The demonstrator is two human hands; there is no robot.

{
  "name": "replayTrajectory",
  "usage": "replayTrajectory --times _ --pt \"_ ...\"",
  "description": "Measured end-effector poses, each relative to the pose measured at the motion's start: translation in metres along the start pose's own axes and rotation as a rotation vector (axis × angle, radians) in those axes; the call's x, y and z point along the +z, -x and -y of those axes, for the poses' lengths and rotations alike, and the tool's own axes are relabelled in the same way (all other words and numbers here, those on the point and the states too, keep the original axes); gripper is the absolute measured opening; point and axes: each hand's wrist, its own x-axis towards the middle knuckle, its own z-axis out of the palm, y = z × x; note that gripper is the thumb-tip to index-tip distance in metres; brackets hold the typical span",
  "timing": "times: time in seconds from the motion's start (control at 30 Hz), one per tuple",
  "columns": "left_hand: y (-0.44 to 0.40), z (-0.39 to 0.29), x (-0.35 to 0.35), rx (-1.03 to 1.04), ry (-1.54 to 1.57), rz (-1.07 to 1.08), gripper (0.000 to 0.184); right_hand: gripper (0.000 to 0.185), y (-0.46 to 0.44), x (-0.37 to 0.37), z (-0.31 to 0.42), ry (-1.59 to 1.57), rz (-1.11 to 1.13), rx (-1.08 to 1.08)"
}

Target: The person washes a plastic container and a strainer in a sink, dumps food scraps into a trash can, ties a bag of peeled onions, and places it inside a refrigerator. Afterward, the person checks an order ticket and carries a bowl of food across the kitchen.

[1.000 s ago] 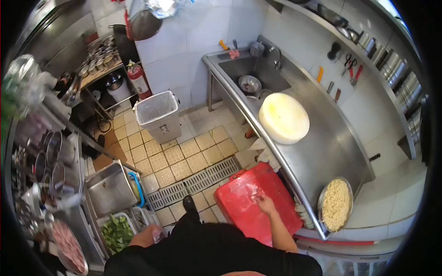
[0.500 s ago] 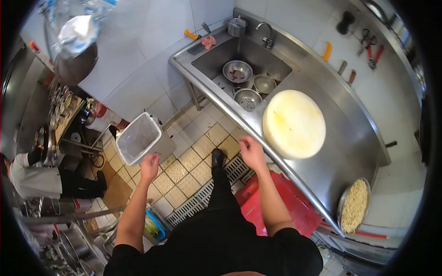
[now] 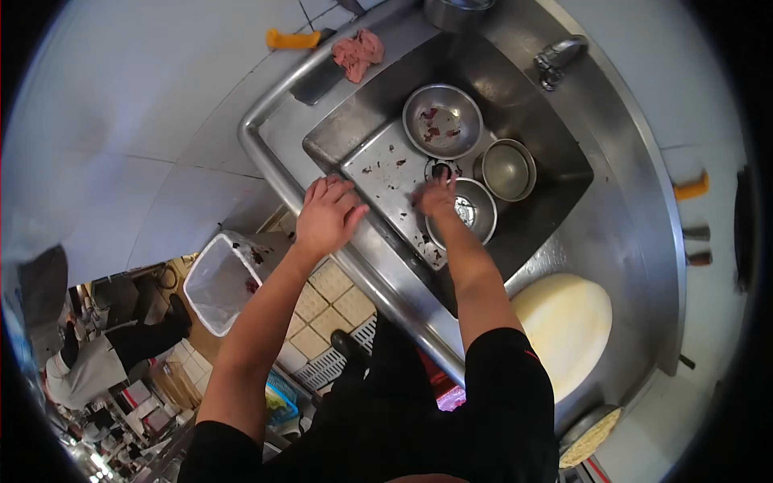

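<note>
The round white block (image 3: 564, 334) lies at the near right on the metal counter. The left hand (image 3: 328, 216) is over the sink's front edge (image 3: 378, 262), fingers loosely bent, thumb apart. Beyond it, the right hand (image 3: 436, 197) reaches into the sink, at the left rim of the nearest bowl (image 3: 481, 211); it is blurred, so I cannot tell its grip. The second bowl (image 3: 509, 171) sits farther right; the far bowl (image 3: 443, 121), with reddish scraps, lies past the hand.
</note>
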Motion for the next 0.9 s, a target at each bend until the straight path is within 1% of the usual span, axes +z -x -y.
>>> replayTrajectory --times 0.07,0.13,0.2,0.27,0.33,0.37,0.47,0.6,0.63,0.67,0.73,0.83,0.9 --pt "-0.01 0.001 -0.001 -0.02 -0.031 0.032 0.016 0.045 -0.033 0.015 -0.014 -0.057 0.176 0.004" --pt "-0.015 0.013 0.007 -0.073 0.015 0.04 0.018 0.045 -0.079 0.021 -0.031 -0.109 0.337 0.01" --pt "-0.023 0.022 0.007 -0.1 0.042 0.073 0.018 0.072 -0.109 0.036 -0.038 -0.246 0.36 0.28" --pt "-0.029 0.025 0.005 -0.123 0.042 0.082 0.017 0.097 -0.109 0.02 -0.035 -0.121 0.206 0.523" --pt "-0.03 0.029 0.006 -0.123 0.044 0.08 0.015 0.116 -0.121 0.005 -0.04 -0.183 0.302 0.569" --pt "-0.033 0.029 0.006 -0.141 0.055 0.071 0.015 0.109 -0.121 -0.017 -0.042 -0.244 0.351 0.488" --pt "-0.042 0.034 0.012 -0.153 0.059 0.063 0.014 0.098 -0.156 -0.015 -0.041 -0.117 0.54 0.416" --pt "-0.045 0.034 0.01 -0.186 0.06 0.063 0.015 0.099 -0.161 -0.01 -0.037 -0.313 0.361 0.567" --pt "-0.044 0.033 0.009 -0.2 0.074 0.067 0.015 0.104 -0.157 0.001 -0.036 -0.317 0.184 0.671" --pt "-0.044 0.032 0.008 -0.214 0.087 0.072 0.015 0.111 -0.15 -0.005 -0.041 -0.339 0.12 0.713" --pt "-0.044 0.032 0.008 -0.202 0.091 0.06 0.015 0.105 -0.148 0.001 -0.061 -0.434 0.202 0.654" --pt "-0.042 0.037 0.008 -0.199 0.095 0.052 0.014 0.077 -0.149 0.007 -0.062 -0.316 0.161 0.556" --pt "-0.041 0.039 0.009 -0.195 0.103 0.045 0.014 0.056 -0.188 0.113 -0.106 -0.557 0.05 0.438"
